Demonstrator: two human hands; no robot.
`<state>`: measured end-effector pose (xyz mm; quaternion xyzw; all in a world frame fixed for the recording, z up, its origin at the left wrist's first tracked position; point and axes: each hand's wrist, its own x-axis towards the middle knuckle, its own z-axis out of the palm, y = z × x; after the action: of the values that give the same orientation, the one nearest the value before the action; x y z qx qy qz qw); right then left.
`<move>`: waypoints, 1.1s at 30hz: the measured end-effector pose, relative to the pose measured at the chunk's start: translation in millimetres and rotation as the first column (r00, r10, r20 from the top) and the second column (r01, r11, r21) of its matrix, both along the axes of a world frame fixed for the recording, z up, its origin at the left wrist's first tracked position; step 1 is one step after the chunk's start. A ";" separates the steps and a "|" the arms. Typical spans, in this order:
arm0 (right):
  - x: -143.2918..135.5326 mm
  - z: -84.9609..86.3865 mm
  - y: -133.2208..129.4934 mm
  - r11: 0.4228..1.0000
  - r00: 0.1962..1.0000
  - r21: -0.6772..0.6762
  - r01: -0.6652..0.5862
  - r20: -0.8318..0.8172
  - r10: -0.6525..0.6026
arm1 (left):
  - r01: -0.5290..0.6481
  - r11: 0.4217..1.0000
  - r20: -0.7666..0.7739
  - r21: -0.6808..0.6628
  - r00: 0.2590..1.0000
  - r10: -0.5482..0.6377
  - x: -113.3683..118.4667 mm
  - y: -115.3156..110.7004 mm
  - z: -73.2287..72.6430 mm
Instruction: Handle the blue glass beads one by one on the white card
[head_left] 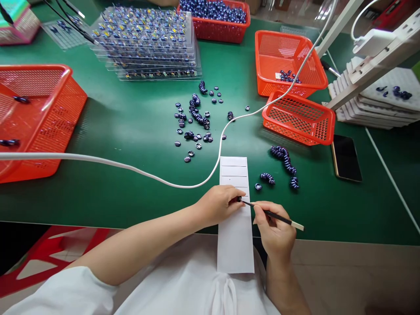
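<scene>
Over a white paper strip (pixel 233 236) marked with lines, my left hand (pixel 219 204) pinches a small dark glossy piece (pixel 239 199), mostly hidden by the fingers. My right hand (pixel 276 227) grips a fine paintbrush (pixel 278 217) with a black handle and a pale end; its thin tip points at the piece and seems to touch it. Right of the strip lie a curved row of dark striped pieces (pixel 285 159), a shorter row (pixel 267 178) and a single piece (pixel 258 187). More loose pieces (pixel 197 111) are scattered farther back.
A white cable (pixel 183 187) crosses the green table (pixel 131 131). Stacked clear trays (pixel 144 43) hold many pieces. A large orange basket (pixel 70 105) is at left; another (pixel 262 65) and a small one (pixel 303 124) stand at right, near a phone (pixel 347 158) and a metal frame (pixel 348 89).
</scene>
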<state>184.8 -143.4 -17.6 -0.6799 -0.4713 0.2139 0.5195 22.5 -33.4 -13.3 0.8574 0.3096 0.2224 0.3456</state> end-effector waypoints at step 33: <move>-0.9 -1.1 5.6 0.843 0.815 0.311 0.439 -0.532 -0.229 | 0.211 0.901 -0.277 0.378 0.955 -0.108 56.5 21.1 7.2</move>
<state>183.9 -137.8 -18.8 -0.5518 -0.2338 0.1703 0.7822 79.0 -12.3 -6.1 0.9538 0.2261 0.1427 0.1372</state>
